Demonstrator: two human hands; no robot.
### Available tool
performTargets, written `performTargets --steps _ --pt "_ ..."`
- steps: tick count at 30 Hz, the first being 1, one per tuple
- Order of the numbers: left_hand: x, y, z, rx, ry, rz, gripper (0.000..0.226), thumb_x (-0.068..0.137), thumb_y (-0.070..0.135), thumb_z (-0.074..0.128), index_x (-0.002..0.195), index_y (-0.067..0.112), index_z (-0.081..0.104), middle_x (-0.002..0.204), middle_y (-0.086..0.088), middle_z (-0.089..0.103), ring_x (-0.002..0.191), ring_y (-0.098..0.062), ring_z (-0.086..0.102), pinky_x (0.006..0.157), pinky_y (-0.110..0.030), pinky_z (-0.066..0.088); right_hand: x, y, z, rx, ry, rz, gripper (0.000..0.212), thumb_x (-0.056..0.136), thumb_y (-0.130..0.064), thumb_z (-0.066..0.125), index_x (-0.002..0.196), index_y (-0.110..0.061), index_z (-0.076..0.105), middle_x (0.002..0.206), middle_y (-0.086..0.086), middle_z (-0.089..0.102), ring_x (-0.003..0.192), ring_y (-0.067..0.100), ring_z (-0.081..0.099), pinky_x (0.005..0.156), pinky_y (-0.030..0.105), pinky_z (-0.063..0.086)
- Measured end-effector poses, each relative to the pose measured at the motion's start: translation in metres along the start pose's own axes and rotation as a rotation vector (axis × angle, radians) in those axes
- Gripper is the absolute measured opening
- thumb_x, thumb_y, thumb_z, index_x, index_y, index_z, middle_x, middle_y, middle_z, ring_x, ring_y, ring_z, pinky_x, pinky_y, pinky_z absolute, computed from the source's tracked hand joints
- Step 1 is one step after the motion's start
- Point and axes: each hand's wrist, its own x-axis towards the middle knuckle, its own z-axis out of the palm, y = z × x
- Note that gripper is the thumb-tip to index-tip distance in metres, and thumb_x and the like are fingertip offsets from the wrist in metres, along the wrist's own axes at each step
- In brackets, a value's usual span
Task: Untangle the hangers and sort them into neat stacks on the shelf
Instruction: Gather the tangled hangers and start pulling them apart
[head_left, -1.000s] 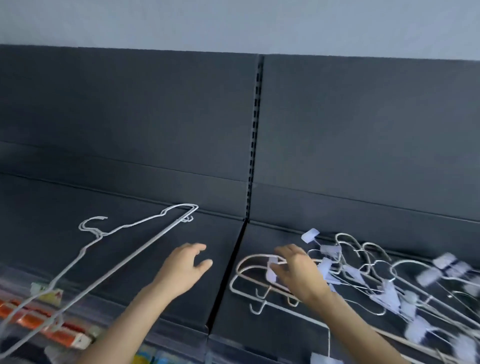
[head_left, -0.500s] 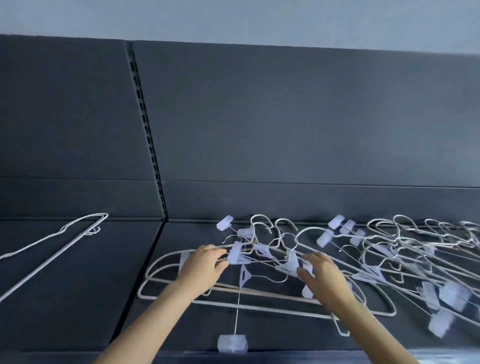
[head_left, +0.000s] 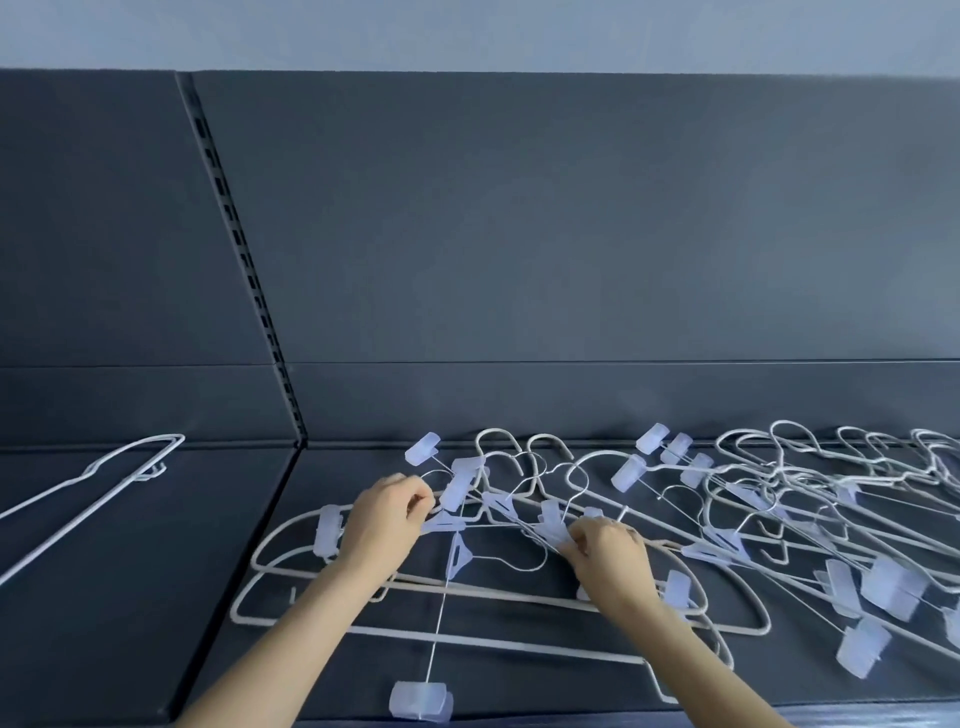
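Note:
A tangled heap of white wire hangers with translucent clips covers the right half of the dark shelf. My left hand pinches a clip hanger near the heap's left end. My right hand pinches the wires and a clip near the middle. One clip hanger's rod runs toward me from between my hands, ending in a clip at the shelf's front edge. Plain white hangers lie stacked under my hands. A separate white hanger lies alone on the left shelf section.
The shelf's dark back panel rises behind the hangers, with a slotted upright dividing the two sections. A seam in the shelf runs from that upright toward the front edge.
The view has swung right, then slightly back left and closer. My left hand crossed from the left section onto the heap, and both hands now pinch clip hangers there.

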Motion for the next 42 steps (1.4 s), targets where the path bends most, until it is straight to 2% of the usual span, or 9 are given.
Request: performTargets --steps 5,8,16,23,27,30,34,38,42 --pt "0.004 -0.02 -0.005 0.275 -0.09 -0.079 0.03 0.092 0.027 0.049 0.119 0.017 0.058 0.118 0.002 0.059 0.109 -0.018 0.054 0.088 -0.03 0.043 0.005 -0.001 0.0 0.177 -0.018 0.034 0.021 0.089 -0.022 0.051 0.071 -0.011 0.047 0.068 0.005 0.054 0.066 0.023 0.047 0.061 0.031 0.033" --pt "0.009 -0.024 -0.002 0.373 -0.107 -0.075 0.037 0.093 0.032 0.047 0.128 0.021 0.05 0.128 0.002 0.053 0.114 -0.019 0.051 0.092 -0.031 0.042 0.007 -0.001 -0.005 0.358 0.035 0.08 0.027 0.089 -0.018 0.053 0.064 -0.012 0.046 0.053 -0.001 0.047 0.051 0.016 0.04 0.052 0.03 0.033" --pt "0.02 -0.028 0.0 0.264 0.012 -0.148 0.015 0.09 0.015 0.05 0.088 0.019 0.065 0.092 0.001 0.067 0.09 -0.022 0.059 0.079 -0.029 0.03 0.011 0.0 -0.014 0.544 0.089 0.146 0.016 0.089 -0.015 0.053 0.077 -0.006 0.056 0.056 -0.002 0.053 0.049 0.013 0.042 0.05 0.026 0.036" --pt "0.018 -0.027 -0.004 0.082 0.027 -0.197 0.022 0.087 0.018 0.055 0.069 0.03 0.054 0.078 0.008 0.058 0.081 -0.028 0.057 0.069 -0.036 0.048 0.015 -0.009 -0.007 0.09 0.032 0.119 0.023 0.091 -0.027 0.044 0.072 -0.014 0.043 0.068 0.002 0.054 0.069 0.028 0.048 0.059 0.031 0.036" --pt "0.012 -0.023 -0.003 0.071 0.038 -0.17 0.014 0.087 0.013 0.055 0.078 0.018 0.063 0.077 0.008 0.055 0.08 -0.026 0.059 0.065 -0.03 0.036 0.015 -0.023 -0.009 0.015 -0.018 0.081 0.02 0.089 -0.029 0.046 0.083 -0.011 0.046 0.079 0.005 0.058 0.072 0.028 0.048 0.06 0.031 0.037" --pt "0.01 -0.025 -0.002 0.035 0.043 -0.146 0.012 0.085 0.009 0.057 0.079 0.014 0.065 0.075 0.005 0.056 0.077 -0.028 0.06 0.072 -0.032 0.041 0.012 -0.029 -0.008 0.105 -0.006 0.071 0.027 0.085 -0.037 0.053 0.091 -0.01 0.053 0.079 0.003 0.063 0.075 0.027 0.056 0.061 0.032 0.042" --pt "0.008 -0.029 -0.002 0.015 0.042 -0.182 0.016 0.085 0.012 0.057 0.074 0.021 0.064 0.072 0.009 0.053 0.078 -0.029 0.057 0.071 -0.037 0.047 0.012 -0.028 -0.004 0.157 -0.063 0.009 0.018 0.085 -0.018 0.051 0.071 -0.009 0.043 0.055 -0.003 0.038 0.053 0.018 0.035 0.046 0.024 0.025" --pt "0.007 -0.027 -0.006 0.098 0.067 -0.152 0.014 0.087 0.012 0.055 0.084 0.016 0.068 0.081 0.004 0.062 0.084 -0.025 0.059 0.074 -0.03 0.035 0.012 -0.022 -0.009 0.22 -0.098 -0.023 0.025 0.079 0.001 0.04 0.057 -0.01 0.031 0.053 0.001 0.03 0.051 0.016 0.023 0.046 0.025 0.02" --pt "0.005 -0.024 -0.007 0.174 0.065 -0.145 0.021 0.088 0.02 0.057 0.106 0.016 0.066 0.108 -0.001 0.063 0.104 -0.024 0.055 0.095 -0.034 0.034 0.008 -0.001 -0.011 0.204 0.001 -0.04 0.013 0.081 -0.004 0.046 0.071 0.001 0.053 0.063 0.011 0.054 0.059 0.027 0.042 0.058 0.035 0.04"
